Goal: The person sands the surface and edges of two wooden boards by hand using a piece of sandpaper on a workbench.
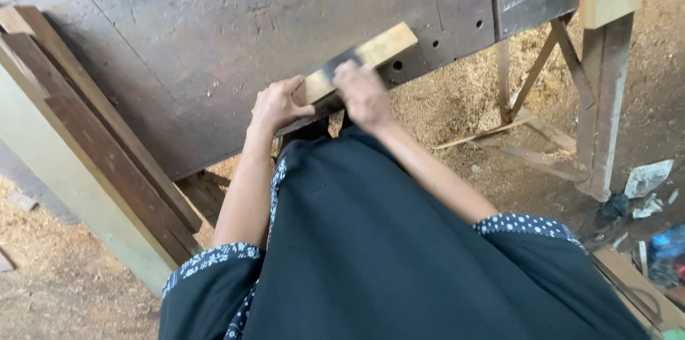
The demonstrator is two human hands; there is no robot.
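Hands first: my left hand (277, 107) is curled around the near end of a pale wooden block (357, 62), fingers wrapped on its side and thumb against the end face, so it has a closed hold on the wood. My right hand (364, 94) lies on top of the same block, fingers bent over a dark flat piece (335, 70) that rests on the block's upper face. I cannot tell whether that hand pinches the dark piece or only presses down on it.

The block sits at the near edge of a dark, worn workbench (235, 33), angled away from me toward the right. Small drilled holes (435, 44) show in the bench top just beside its far end.

Long dark planks (93, 140) lean along the left edge of the bench. Sawdust (457, 97) covers the floor under it. A pale wooden post (606, 62) stands to the right, well apart from the hands, with thin offcuts (492, 133) lying near its foot.
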